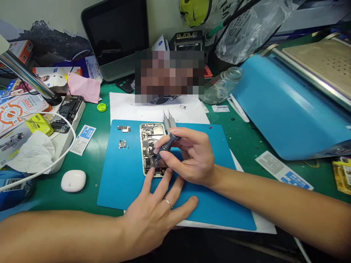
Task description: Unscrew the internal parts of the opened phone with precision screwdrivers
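Note:
An opened phone [145, 146] lies on the blue mat [120, 182], its circuit boards and inner parts bare. My right hand [192, 153] is closed around a dark grey screwdriver [171, 140], whose tip points down into the lower part of the phone. With its fingers spread, my left hand [161, 208] rests fingertips on the phone's near edge; a ring is on one finger. Just beyond the right hand, two grey screwdrivers [167, 120] lie side by side, tips pointing away. Small phone parts [124, 129] and a second metal piece [122, 144] sit left of the phone.
White paper [123, 106] extends behind the mat. On the left are a white earbud case [73, 180], a second opened phone [67, 113] and a white cable [68, 124]. A glass jar [225, 86] and a blue sheet [290, 109] are at the right.

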The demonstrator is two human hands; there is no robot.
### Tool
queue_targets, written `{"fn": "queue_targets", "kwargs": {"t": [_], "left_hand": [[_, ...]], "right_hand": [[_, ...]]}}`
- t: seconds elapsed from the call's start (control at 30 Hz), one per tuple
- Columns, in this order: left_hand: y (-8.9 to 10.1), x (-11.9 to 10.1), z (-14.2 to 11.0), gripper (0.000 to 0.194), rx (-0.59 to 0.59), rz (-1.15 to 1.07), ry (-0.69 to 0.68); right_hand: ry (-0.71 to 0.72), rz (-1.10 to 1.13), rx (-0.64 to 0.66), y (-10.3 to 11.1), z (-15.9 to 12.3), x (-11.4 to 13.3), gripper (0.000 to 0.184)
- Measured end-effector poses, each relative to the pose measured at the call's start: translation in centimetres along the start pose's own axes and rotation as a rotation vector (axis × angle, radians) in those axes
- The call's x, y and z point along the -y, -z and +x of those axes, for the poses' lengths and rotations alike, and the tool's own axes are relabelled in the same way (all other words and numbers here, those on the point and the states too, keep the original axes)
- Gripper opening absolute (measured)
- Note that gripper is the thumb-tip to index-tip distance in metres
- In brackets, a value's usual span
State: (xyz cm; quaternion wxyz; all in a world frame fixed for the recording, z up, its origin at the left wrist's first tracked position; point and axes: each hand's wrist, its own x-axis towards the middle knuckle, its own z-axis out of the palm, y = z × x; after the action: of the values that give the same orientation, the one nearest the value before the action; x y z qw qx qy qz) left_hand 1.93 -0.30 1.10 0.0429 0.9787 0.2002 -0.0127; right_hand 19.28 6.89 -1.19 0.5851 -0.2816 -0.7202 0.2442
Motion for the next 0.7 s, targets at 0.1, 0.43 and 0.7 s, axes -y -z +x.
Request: {"fn": "queue_targets", "kwargs": {"t": [0.1, 0.43, 0.7], "left_hand": [[0.03, -0.03, -0.03, 0.081, -0.001, 0.008, -0.001], [-0.3, -0.22, -0.21, 0.082, -0.031, 0.036, 0.003], [-0.69, -0.29, -0.31, 0.082, -0.058, 0.078, 0.0]], "right_hand": [[-0.002, 0.01, -0.001, -0.03, -0.03, -0.07, 0.061], [-0.017, 0.007, 0.004, -0.02, -0.12, -0.04, 0.059], [-0.024, 0.006, 0.008, 0.05, 0.07, 0.04, 0.054]]}}
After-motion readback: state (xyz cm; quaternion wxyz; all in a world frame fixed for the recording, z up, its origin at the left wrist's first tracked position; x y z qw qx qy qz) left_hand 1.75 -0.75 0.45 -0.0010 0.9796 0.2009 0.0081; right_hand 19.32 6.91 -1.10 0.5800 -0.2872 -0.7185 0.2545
